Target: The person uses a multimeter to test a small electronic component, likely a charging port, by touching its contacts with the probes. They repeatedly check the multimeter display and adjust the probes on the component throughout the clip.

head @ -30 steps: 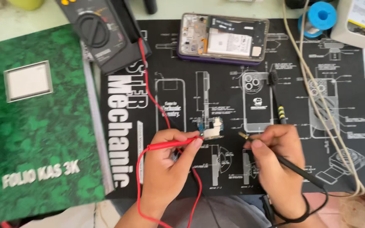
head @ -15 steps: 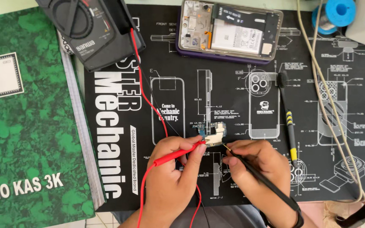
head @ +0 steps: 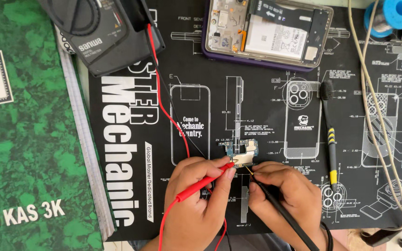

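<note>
Just beyond both fingertips lies the small circuit board [head: 241, 152]; my left hand [head: 196, 197] pinches the red probe [head: 204, 182], right hand [head: 287, 195] the black probe [head: 275, 207] (tips converging, left slightly nearer).

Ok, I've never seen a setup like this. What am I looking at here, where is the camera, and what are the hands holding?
There is no machine: a person works with bare hands, filmed from a camera on their head looking down at a desk. The left hand holds a red test probe, the right hand a black test probe. Both tips meet at a small circuit board lying on a black printed work mat. The probes' leads run up toward a dark meter at the top left. Also there: an opened phone showing its insides, a green ledger book, a black brush, a beige cable and a blue spool.
</note>
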A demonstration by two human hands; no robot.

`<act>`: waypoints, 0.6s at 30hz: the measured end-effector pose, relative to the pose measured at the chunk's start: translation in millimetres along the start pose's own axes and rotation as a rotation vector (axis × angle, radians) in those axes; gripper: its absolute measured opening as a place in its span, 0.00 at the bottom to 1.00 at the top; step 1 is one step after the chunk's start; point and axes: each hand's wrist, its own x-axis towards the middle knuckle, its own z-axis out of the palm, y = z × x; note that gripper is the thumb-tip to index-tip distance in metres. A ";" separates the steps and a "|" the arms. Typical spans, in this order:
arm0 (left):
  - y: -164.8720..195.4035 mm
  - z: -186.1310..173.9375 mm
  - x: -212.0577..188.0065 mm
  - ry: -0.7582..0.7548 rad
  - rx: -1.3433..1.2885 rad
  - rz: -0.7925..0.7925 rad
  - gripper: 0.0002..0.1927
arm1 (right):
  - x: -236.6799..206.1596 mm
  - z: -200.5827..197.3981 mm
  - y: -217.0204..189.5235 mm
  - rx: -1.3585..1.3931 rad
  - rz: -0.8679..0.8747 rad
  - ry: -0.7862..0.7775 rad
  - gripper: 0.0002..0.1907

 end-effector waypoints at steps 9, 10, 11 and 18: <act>-1.8 -0.5 -0.6 -0.023 -0.011 -0.014 0.09 | -0.3 0.8 1.3 -0.032 -0.002 0.000 0.13; -1.9 -0.1 -1.0 -0.018 -0.010 -0.008 0.09 | -1.0 0.7 2.2 -0.033 0.000 0.001 0.13; -2.0 0.3 -1.3 -0.015 -0.009 -0.002 0.09 | -1.7 0.5 3.0 -0.036 0.003 -0.001 0.13; -6.8 1.7 2.6 0.059 0.032 0.110 0.10 | -1.0 8.0 6.4 -0.014 0.100 0.046 0.12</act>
